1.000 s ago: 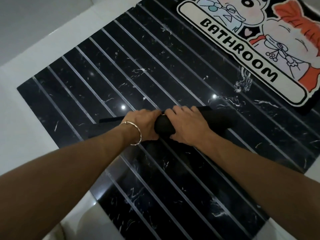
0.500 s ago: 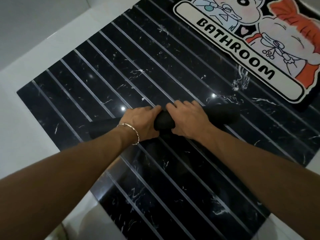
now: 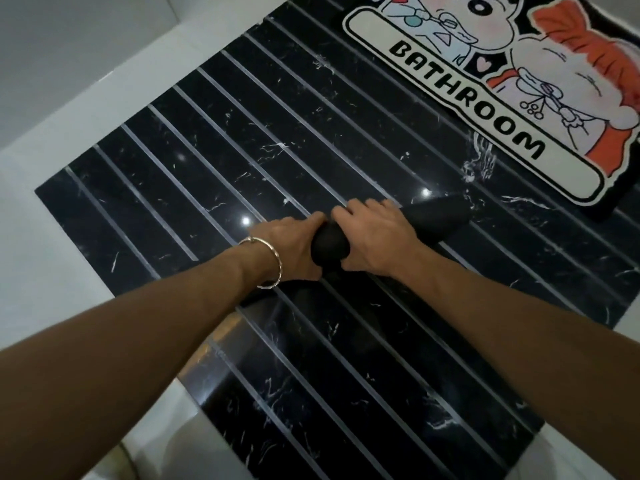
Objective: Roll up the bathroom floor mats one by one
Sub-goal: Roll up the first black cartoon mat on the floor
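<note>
Grip: my left hand (image 3: 294, 244) and right hand (image 3: 375, 237) clasp black rolled floor mat (image 3: 441, 220), axis eight-to-two o'clock.
Next: white-and-orange cartoon "BATHROOM" mat (image 3: 554, 81), one o'clock; right hand nearer.

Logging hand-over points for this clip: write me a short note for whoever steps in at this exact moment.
Hands: the left hand grips the black mat roll near its middle. The right hand grips it just beside, the two nearly touching.
Things: the roll lies on the dark striped floor. Its right end sticks out past the hands and its left end is hidden by the arm.
Done: the black mat looks rolled into a tube. It is dark on dark, so a loose flap cannot be ruled out.
Left: the cartoon BATHROOM mat lies flat at the far right, untouched; roll it next.
</note>
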Tool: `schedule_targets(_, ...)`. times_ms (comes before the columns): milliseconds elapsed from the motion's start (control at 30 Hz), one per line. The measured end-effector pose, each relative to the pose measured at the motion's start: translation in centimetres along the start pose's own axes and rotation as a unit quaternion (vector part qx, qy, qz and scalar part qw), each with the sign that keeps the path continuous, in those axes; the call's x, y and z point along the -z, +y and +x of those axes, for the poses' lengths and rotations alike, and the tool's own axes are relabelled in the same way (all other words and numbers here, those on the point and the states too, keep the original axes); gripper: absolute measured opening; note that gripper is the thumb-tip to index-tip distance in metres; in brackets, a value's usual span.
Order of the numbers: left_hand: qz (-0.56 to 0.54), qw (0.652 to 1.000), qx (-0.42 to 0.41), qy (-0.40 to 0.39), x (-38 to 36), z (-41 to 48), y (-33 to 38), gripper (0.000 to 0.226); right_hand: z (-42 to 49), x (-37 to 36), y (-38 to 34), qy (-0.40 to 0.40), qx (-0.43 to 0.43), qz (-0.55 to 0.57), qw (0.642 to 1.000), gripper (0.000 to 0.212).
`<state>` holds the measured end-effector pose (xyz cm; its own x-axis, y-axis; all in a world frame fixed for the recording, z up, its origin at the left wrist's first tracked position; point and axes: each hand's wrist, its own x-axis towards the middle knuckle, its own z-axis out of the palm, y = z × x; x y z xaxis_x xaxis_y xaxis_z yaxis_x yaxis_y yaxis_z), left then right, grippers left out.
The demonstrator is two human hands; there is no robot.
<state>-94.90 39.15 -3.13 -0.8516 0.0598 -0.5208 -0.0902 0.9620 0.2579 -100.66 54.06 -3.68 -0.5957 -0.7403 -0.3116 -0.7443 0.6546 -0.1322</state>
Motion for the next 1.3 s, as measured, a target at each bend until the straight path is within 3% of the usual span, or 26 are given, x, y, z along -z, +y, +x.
schedule_targets(100, 0.08, 0.995, -0.041, 0.034, -0.3, 0.3, 0.2, 0.065, -0.1, 0.4, 0.3, -0.03, 0.003, 0.042, 0.999, 0.054)
schedule_targets(233, 0.128, 0.99, -0.037, 0.039, -0.5, 0.4, 0.2, 0.059, -0.1, 0.2, 0.2, -0.035, -0.003, 0.053, 0.998, 0.05)
schedule_targets(333, 0.149, 0.986, -0.065, 0.033, -0.2, 0.2, 0.1, 0.053, 0.1, 0.4, 0.1, -0.105, -0.021, 0.095, 0.99, 0.049)
schedule_targets(467, 0.227, 0.963, -0.138, 0.038, 0.7, -0.2, -0.7, 0.052, 0.3, 0.2, 0.5, -0.218, -0.049, 0.281, 0.933, 0.055)
schedule_targets(567, 0.295, 0.925, -0.215, 0.106, 1.2, -0.4, -1.4, 0.053, 0.1, 0.5, 1.2, -0.267, -0.044, 0.384, 0.883, 0.057)
schedule_targets(633, 0.324, 0.895, -0.241, 0.191, 1.0, -0.2, -1.8, 0.051, -0.2, 0.6, 1.4, -0.269, -0.053, 0.43, 0.86, 0.053)
schedule_targets(700, 0.329, 0.895, -0.188, 0.237, 0.8, 0.2, -1.7, 0.054, -0.3, 0.4, 1.3, -0.221, -0.079, 0.448, 0.863, 0.044)
schedule_targets(800, 0.218, 0.952, -0.011, 0.214, 1.2, 0.4, -0.5, 0.078, 0.0, -0.1, 0.4, -0.14, -0.135, 0.451, 0.871, 0.044)
schedule_targets(867, 0.144, 0.969, 0.069, 0.187, 1.5, 0.7, 0.1, 0.099, 0.2, -0.1, -0.2, -0.103, -0.16, 0.468, 0.863, 0.047)
schedule_targets(933, 0.104, 0.973, 0.077, 0.193, 1.5, 0.9, 0.3, 0.104, 0.2, 0.1, -0.8, -0.082, -0.173, 0.481, 0.856, 0.046)
schedule_targets(1033, 0.012, 0.974, 0.066, 0.217, 1.6, 0.8, 0.4, 0.09, 0.3, -0.4, -1.4, -0.05, -0.199, 0.497, 0.843, 0.049)
schedule_targets(1133, -0.165, 0.951, 0.08, 0.25, 1.9, 0.9, 1.5, 0.06, 0.6, -0.8, -2.3, -0.008, -0.26, 0.54, 0.8, 0.058)
schedule_targets(1200, -0.327, 0.916, 0.118, 0.2, 2.0, 1.2, 2.8, 0.047, 0.8, -0.5, -2.6, 0.007, -0.295, 0.559, 0.775, 0.056)
schedule_targets(1300, -0.457, 0.864, 0.161, 0.139, 1.6, 1.7, 4.4, 0.074, 0.7, 0.1, -2.9, 0.02, -0.254, 0.549, 0.796, 0.046)
